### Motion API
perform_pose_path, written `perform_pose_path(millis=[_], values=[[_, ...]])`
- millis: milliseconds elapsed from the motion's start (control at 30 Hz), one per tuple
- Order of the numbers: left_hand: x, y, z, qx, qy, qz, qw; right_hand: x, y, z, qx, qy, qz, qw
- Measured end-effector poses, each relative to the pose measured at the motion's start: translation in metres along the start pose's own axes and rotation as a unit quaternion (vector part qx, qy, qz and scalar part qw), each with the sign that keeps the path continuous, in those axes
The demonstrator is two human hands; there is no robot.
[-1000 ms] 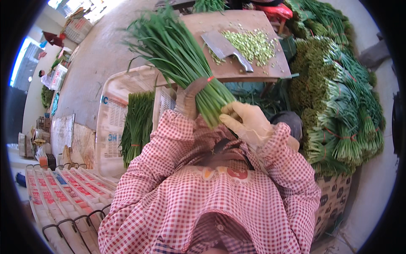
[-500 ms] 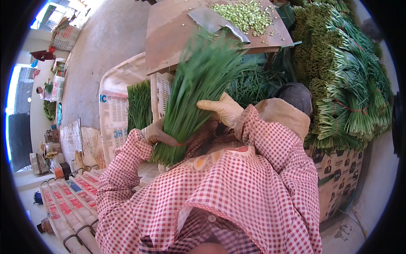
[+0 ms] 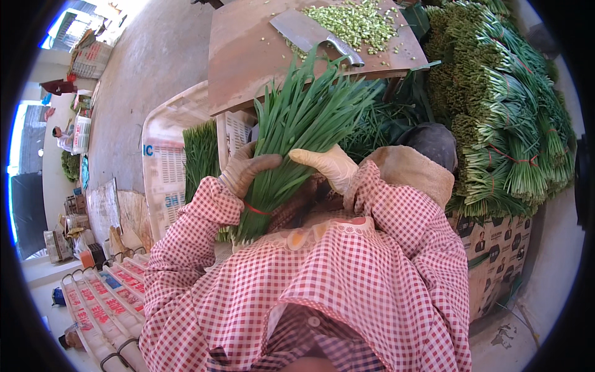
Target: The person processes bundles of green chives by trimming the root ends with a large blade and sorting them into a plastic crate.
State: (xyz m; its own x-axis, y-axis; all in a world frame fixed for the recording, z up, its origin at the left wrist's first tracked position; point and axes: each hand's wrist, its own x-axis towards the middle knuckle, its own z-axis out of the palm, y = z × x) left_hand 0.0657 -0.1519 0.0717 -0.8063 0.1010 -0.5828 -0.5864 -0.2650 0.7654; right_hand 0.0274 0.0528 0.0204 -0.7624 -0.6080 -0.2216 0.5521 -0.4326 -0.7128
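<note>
A bunch of garlic chives (image 3: 304,118) stands tilted in front of my chest, leaf tips toward the wooden table and cut ends near my apron. A red band circles it close to the cut ends. My left hand (image 3: 248,170), in a greyish, soiled glove, is wrapped round the left side above the band. From the right, my right hand (image 3: 327,166), in a pale glove, grips the same bunch, thumb across the front and fingers hidden behind the leaves. More loose green leaves (image 3: 365,133) lie just beyond my right hand.
A cleaver (image 3: 316,37) and chopped stem ends (image 3: 356,25) lie on the wooden table (image 3: 242,56). Left, a white plastic crate (image 3: 164,124) holds upright chives (image 3: 201,155). Banded bundles (image 3: 517,124) are piled high at right, above a printed carton (image 3: 496,248).
My left hand has slid up the bunch from the band to the leaves, leaving the band in plain sight. The leaf tips, blurred before, are now steady.
</note>
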Motion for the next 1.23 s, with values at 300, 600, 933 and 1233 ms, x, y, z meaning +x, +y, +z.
perform_pose_path(millis=[300,600,933,1233], values=[[-0.014,-0.009,-0.006,-0.091,0.059,0.048,0.993,-0.018,0.031,-0.009,0.101,0.104,-0.032,0.989],[-0.019,-0.003,-0.035,0.012,0.001,0.039,0.999,-0.011,0.001,-0.021,0.153,0.197,-0.039,0.968],[-0.01,-0.024,-0.03,0.228,0.022,0.105,0.968,-0.012,0.026,-0.022,-0.214,0.198,-0.213,0.933],[-0.003,-0.026,-0.038,0.032,-0.018,0.064,0.997,-0.06,-0.083,-0.081,-0.124,0.271,-0.134,0.945]])
